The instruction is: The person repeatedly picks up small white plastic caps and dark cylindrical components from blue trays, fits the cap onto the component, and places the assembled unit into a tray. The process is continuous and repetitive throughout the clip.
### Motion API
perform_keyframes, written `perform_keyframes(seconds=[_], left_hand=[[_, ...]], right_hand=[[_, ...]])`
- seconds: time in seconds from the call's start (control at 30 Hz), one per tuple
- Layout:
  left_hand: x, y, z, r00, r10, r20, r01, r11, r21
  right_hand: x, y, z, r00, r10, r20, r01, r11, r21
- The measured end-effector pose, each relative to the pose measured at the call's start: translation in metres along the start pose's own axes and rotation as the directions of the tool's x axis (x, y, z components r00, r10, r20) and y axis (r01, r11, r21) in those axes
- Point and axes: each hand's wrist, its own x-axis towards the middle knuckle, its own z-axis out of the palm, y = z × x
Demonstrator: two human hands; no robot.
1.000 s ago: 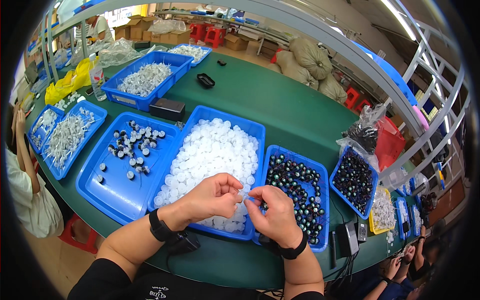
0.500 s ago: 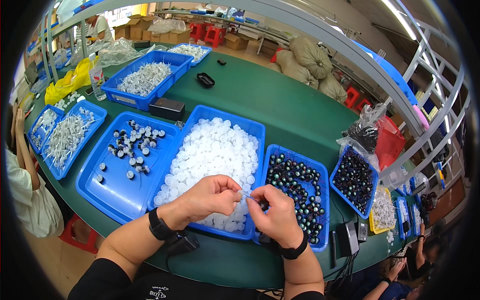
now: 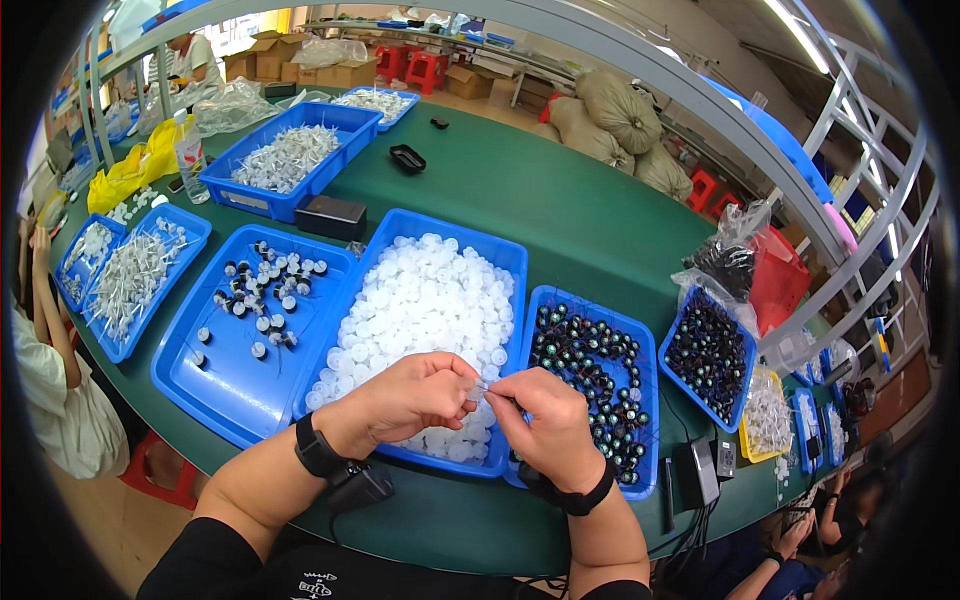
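My left hand (image 3: 425, 398) is closed in a pinch on a small translucent white plastic cap (image 3: 476, 389), above the front of a blue tray (image 3: 515, 300) heaped with such white caps (image 3: 430, 290). Touching fingertip to fingertip with it, my right hand (image 3: 548, 415) pinches thin wire ends at the cap. Whatever else lies inside the right fingers is hidden. Close to the right hand stands a blue tray (image 3: 648, 400) of dark, shiny round parts with wires (image 3: 595, 375). Left of the caps, another blue tray (image 3: 215, 385) holds several black-and-white capped pieces with wires (image 3: 270, 290).
Blue bins of white stick-like parts (image 3: 285, 160) stand at the far left, by a bottle (image 3: 188, 155) and a black box (image 3: 332, 216). Black adapters with cables (image 3: 697, 470) lie at right. A metal frame (image 3: 620, 45) crosses overhead. Other people sit at both sides.
My right fingers have turned and closed in nearer to the left fingertips. The dark round part that showed in my right hand is now hidden. My left hand stays nearly in place.
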Motion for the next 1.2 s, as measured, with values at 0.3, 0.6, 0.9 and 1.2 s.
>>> perform_keyframes(seconds=[0.3, 0.6, 0.9, 1.2], left_hand=[[0.000, -0.001, -0.001, 0.999, -0.010, 0.032, 0.010, 1.000, -0.009], [0.000, 0.000, 0.000, 1.000, -0.018, 0.022, 0.018, 1.000, -0.004], [-0.001, -0.002, 0.001, 0.999, 0.008, 0.033, -0.007, 1.000, -0.016], [-0.001, -0.003, 0.007, 0.993, 0.121, 0.006, -0.121, 0.993, 0.011]], right_hand=[[0.001, -0.001, -0.002, 1.000, -0.026, -0.017, 0.025, 0.998, -0.060], [0.001, -0.006, 0.000, 0.998, -0.050, -0.048, 0.043, 0.991, -0.126], [0.002, -0.008, 0.000, 0.992, -0.123, -0.037, 0.116, 0.979, -0.167], [0.000, -0.009, -0.007, 0.996, 0.077, 0.038, -0.076, 0.997, -0.022]])
